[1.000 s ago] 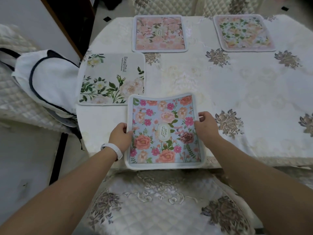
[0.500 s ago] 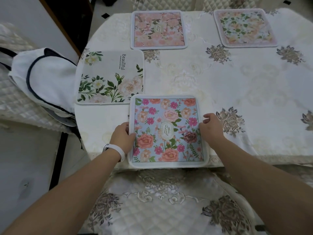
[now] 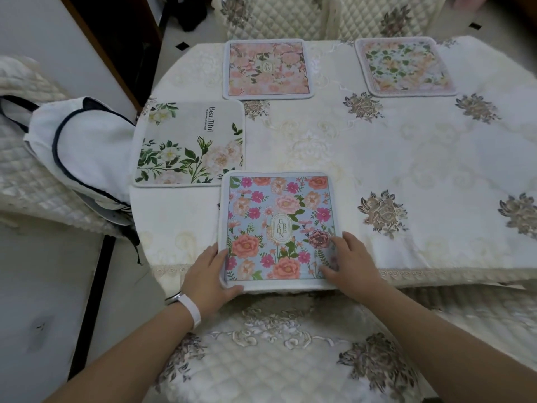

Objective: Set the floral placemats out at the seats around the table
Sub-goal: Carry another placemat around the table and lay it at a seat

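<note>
Blue placemat (image 3: 276, 225) flat at near tabletop (image 3: 436, 170) edge; left hand (image 3: 207, 274) pinches its near-left corner, right hand (image 3: 348, 263) presses open-fingered on it; near edge seems to overhang, so a tug could slide it off.

White navy-trimmed bag (image 3: 87, 158) on quilted chair (image 3: 26, 181), left of frame. Embroidered cream tablecloth (image 3: 406, 158) centre. Quilted seat (image 3: 276, 359) bottom centre.

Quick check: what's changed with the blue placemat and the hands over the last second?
The blue placemat, bowed up between both hands a second ago, now lies flat at the near edge of the table. Both hands slid down its sides to the near corners: the left hand grips the left corner, the right hand rests flat on the right one. The other three placemats stayed put.
</note>
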